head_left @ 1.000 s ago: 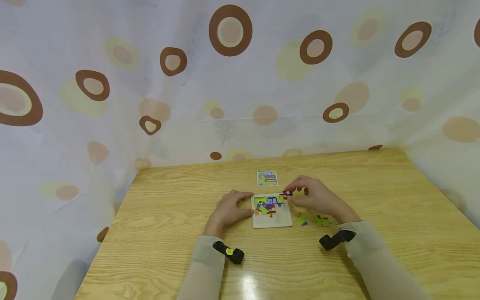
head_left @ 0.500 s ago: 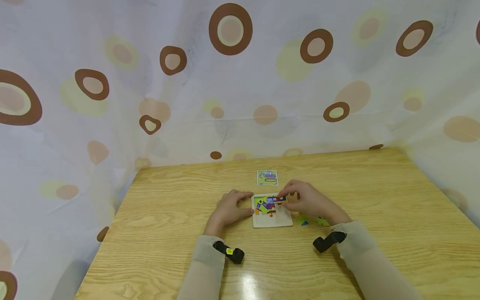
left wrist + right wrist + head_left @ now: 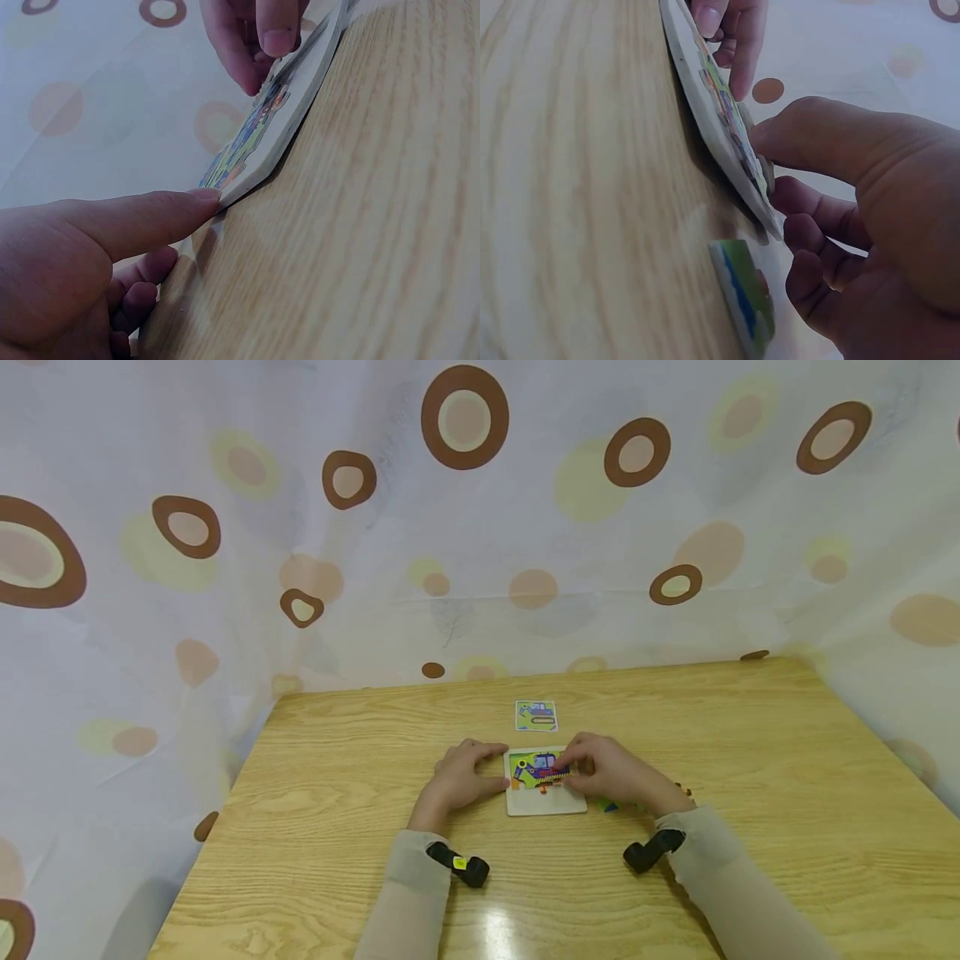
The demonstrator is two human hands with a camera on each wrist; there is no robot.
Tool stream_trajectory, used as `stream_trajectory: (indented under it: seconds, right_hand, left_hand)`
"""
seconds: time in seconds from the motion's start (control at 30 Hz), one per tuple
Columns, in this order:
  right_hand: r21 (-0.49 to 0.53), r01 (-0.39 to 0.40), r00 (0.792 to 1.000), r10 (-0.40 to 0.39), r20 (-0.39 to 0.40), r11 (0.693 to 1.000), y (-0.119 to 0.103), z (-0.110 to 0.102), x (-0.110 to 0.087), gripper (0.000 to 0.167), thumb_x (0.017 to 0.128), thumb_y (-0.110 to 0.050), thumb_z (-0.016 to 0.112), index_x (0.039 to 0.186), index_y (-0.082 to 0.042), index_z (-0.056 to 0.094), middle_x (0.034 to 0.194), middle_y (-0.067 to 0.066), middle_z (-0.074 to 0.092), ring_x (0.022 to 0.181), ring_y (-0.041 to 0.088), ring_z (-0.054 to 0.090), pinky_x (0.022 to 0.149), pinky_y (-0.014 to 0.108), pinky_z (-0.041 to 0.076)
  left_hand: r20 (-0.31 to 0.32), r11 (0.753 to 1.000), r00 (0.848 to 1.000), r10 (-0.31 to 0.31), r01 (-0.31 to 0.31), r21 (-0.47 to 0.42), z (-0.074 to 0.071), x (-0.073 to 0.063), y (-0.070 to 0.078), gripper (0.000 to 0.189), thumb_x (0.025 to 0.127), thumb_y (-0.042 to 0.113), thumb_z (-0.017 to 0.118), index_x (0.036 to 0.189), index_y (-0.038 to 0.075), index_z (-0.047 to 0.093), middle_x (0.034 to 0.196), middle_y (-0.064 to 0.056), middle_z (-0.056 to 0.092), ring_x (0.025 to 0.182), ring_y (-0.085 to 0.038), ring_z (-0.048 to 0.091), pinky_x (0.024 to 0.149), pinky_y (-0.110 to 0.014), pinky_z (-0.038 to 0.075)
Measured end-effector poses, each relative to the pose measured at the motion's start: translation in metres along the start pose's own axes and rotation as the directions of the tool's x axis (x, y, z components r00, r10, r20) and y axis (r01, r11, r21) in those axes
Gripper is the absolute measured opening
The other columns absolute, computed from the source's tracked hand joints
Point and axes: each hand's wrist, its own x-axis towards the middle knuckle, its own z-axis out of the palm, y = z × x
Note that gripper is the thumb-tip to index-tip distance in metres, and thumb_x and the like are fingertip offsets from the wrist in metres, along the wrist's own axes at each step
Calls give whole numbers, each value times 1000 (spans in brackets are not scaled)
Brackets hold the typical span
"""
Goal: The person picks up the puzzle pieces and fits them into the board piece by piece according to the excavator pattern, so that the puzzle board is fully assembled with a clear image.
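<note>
A jigsaw puzzle board (image 3: 525,806) with a pale wooden frame lies on the table, its upper part filled with a picture of a digger. My left hand (image 3: 461,777) touches the board's left edge, thumb and index finger spread along it. The straight thumb (image 3: 161,217) presses the near corner in the left wrist view. Over the board's right side, my right hand (image 3: 615,772) pinches a puzzle piece (image 3: 768,177) between thumb and fingers, down against the picture. Fingers hide most of that piece.
A small picture card (image 3: 536,716) of the same digger lies behind the board. Loose pieces lie right of it, partly under my right hand; one green and blue piece (image 3: 742,296) shows near the board's corner. A patterned curtain (image 3: 480,527) surrounds the table (image 3: 337,777).
My right hand has carried the red, purple and striped piece from the board's upper right edge inward and lowered it onto the picture. The left hand has stayed put.
</note>
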Motion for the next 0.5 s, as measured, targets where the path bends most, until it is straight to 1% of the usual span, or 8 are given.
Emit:
stream_trajectory:
  seconds: [0.27,0.43,0.5]
  right_hand:
    - [-55,45,999,-45,5,997,3,2,0,18,89,-13,74,107,-12,77,98,-1,60,79,15,50,66,29,45]
    - [-70,40,999,-40,5,997,1,2,0,18,89,-12,74,106,-12,77,98,-1,60,77,15,50,66,28,45]
    - [-72,25,1000,-25,4,997,0,2,0,18,89,-12,74,106,-12,77,98,-2,60,77,14,50,66,28,45]
  left_hand:
    - [5,1000,1000,-6,6,2,0,0,1,54,87,35,77,138,25,60,125,-2,55,115,-26,46,95,-50,33]
    - [5,1000,1000,-8,8,2,0,0,1,55,86,36,77,138,25,60,125,-2,55,115,-26,46,94,-50,33]
    - [5,1000,1000,-7,7,-1,0,0,1,55,86,36,77,138,25,61,124,-2,56,115,-26,46,94,-50,33]
